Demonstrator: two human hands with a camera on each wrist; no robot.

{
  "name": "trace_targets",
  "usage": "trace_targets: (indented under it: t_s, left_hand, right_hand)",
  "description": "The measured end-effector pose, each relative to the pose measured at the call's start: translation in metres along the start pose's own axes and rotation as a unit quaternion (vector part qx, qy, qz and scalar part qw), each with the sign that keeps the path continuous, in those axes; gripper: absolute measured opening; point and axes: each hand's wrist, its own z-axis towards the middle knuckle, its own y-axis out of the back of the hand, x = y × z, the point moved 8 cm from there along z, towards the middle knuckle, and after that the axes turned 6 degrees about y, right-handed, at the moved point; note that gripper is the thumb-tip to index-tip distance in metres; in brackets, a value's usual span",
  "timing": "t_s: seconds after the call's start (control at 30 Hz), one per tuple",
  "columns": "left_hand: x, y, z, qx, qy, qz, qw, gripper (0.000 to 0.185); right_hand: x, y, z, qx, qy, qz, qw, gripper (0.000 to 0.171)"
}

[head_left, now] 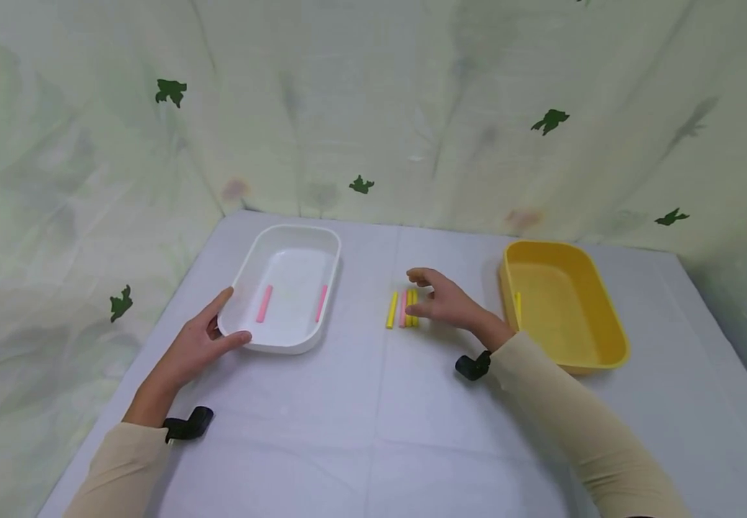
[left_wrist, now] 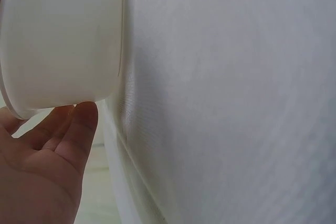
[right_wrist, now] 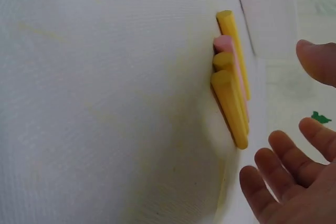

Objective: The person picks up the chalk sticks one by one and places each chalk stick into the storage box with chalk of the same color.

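My left hand [head_left: 196, 349] holds the near left corner of a white plastic tray [head_left: 283, 344], thumb at the near rim and fingers along the left side. In the left wrist view those fingers [left_wrist: 79, 129] touch the outside of its wall. Two pink chalk sticks [head_left: 264, 303] lie inside the tray. My right hand [head_left: 447, 302] hovers over a short row of chalk in mid-table, fingers apart and holding nothing. The row has yellow chalk sticks [right_wrist: 228, 103] and one pink chalk stick [right_wrist: 224, 43] between them; the leftmost yellow chalk stick [head_left: 391, 310] lies slightly apart.
At the right stands a yellow tray [head_left: 618, 345], with a yellow chalk stick [head_left: 518, 309] by its left wall. White cloth [head_left: 322, 432] covers the table, and a pale curtain [head_left: 399, 108] with green leaf shapes hangs behind. Both wrists carry black camera mounts [head_left: 473, 366].
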Motion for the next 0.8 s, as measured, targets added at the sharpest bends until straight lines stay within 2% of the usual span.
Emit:
trace_targets:
  t_s: [0.1,0.2,0.3,0.5,0.8]
  left_hand:
    - [-0.001,0.001,0.0,-0.001,0.004,0.008,1.0,0.1]
    - [-0.001,0.001,0.001,0.002,0.01,0.01,0.9999,0.1]
    - [-0.002,0.001,0.0,0.001,0.012,0.01,0.9999,0.1]
    - [-0.004,0.0,0.001,0.002,0.011,0.009,0.9999,0.101]
    - [-0.005,0.0,-0.001,0.003,0.015,0.01,0.9998,0.1]
  right_hand:
    - [0.001,-0.005,0.004,0.01,0.01,-0.07,0.997,0.074]
    - [0.0,-0.011,0.007,0.028,0.016,-0.143,0.989,0.079]
    - [0.0,-0.015,0.008,0.041,0.012,-0.182,0.982,0.083]
    - [0.0,-0.017,0.007,0.044,0.0,-0.22,0.975,0.082]
    - [0.003,-0.02,0.008,0.056,-0.013,-0.238,0.97,0.08]
